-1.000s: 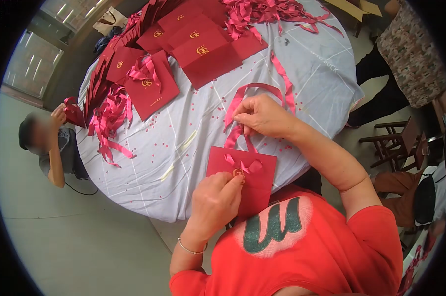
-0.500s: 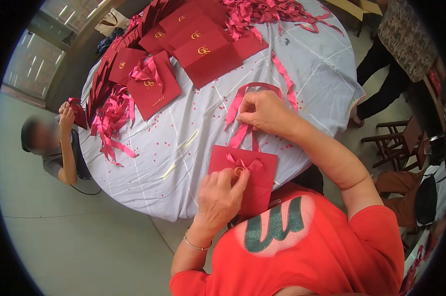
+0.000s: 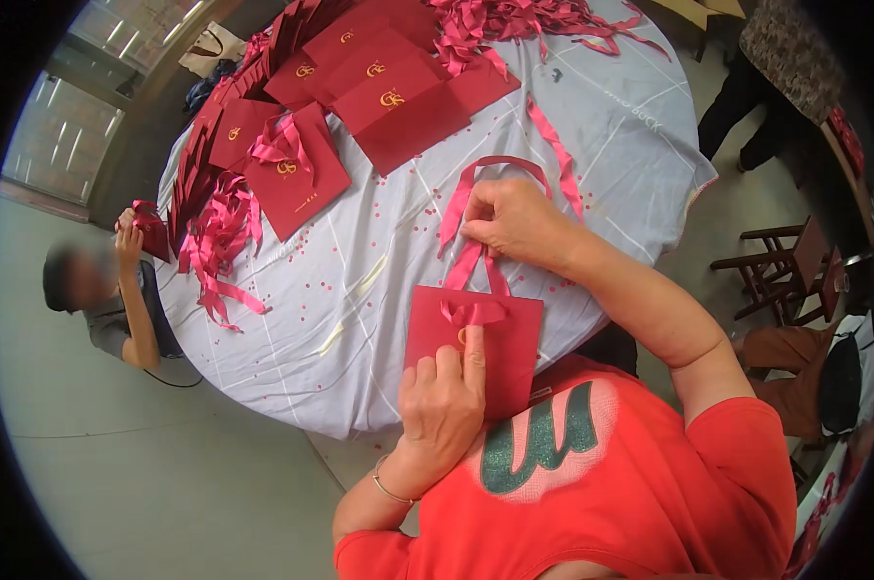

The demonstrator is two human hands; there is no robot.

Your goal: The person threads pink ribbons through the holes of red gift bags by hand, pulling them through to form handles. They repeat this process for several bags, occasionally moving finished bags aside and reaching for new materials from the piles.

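Observation:
A small red gift bag with a gold logo lies at the table's near edge, against my shirt. A short pink ribbon knot sits on its front near the top. My left hand rests on the bag's front, index finger stretched up to the knot and the other fingers bent; its thumb is hidden. Above the bag, my right hand is closed in a pinch on a pink ribbon that runs up from the bag's top. The ribbon's loop curves behind my right hand, and the exact pinch point is partly covered.
Several red bags lie stacked across the back of the round table. Pink ribbons pile at the left, more at the back. A seated person holds a red bag at left. Another person stands right, near folding chairs.
My left hand has shifted slightly down and right, and its index finger has straightened toward the ribbon knot. My right hand keeps its pinch in nearly the same place.

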